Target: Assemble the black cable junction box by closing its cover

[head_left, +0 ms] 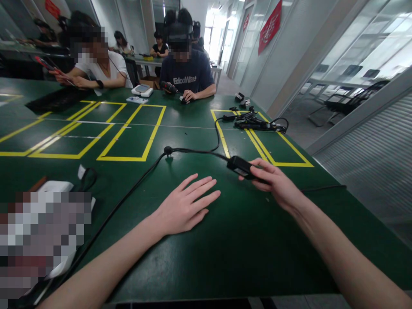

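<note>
My right hand point(272, 179) grips one end of a black power adapter point(237, 165), thumb and fingers closed round it above the green table point(225, 257). From the far end of the adapter a black cable point(196, 150) runs left to a small round black piece point(168, 150). Left of the adapter, my left hand point(186, 204) is open, palm down with its fingers stretched out, and holds nothing. Whether that palm touches the tabletop I cannot tell. Another length of cord point(325, 187) lies to the right, partly hidden behind my right wrist.
Yellow tape outlines point(122, 159) mark the tabletop. A pile of black cables and adapters point(254, 122) lies at the far right. A partly blurred white object point(58, 186) sits at the left. Opposite, one person point(189, 68) handles a small black item; another point(112, 68) sits further left.
</note>
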Demonstrator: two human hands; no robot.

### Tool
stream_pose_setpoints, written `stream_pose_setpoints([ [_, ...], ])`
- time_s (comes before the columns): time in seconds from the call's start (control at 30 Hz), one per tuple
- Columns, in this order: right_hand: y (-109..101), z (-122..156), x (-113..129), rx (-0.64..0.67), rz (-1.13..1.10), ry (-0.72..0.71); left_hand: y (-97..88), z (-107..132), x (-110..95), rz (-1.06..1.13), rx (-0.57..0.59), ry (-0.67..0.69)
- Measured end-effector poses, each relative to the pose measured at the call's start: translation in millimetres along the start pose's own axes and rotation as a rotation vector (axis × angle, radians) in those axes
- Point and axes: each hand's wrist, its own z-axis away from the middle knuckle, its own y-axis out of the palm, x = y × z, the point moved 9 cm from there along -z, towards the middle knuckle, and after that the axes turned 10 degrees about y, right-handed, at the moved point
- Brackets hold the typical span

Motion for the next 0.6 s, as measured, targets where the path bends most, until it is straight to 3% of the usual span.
stream_pose_setpoints([
  [0.13,-77.2,-4.0,38.2,-0.269,-0.111,-0.169,26.4,5.4,0.3,0.173,0.140,-0.026],
  [0.23,-128.7,0.7,57.3,-0.531,-0.023,-0.275,33.9,8.5,5.8,0.223,0.162,-0.082],
  [0.3,-153.3,5.9,57.2,-0.696,0.072,-0.293,33.8,8.4,7.8,0.231,0.155,-0.103],
  [0.43,-175.8,8.2,22.3,-0.927,0.455,-0.114,32.3,7.2,8.4,0.238,0.148,-0.117],
  [0.53,-186.6,3.7,-20.0,-0.988,0.593,0.032,33.3,7.7,8.9,0.252,0.156,-0.128],
  [0.6,-190.6,-4.8,-41.1,-0.984,0.829,0.129,33.8,8.3,9.6,0.259,0.156,-0.136],
])
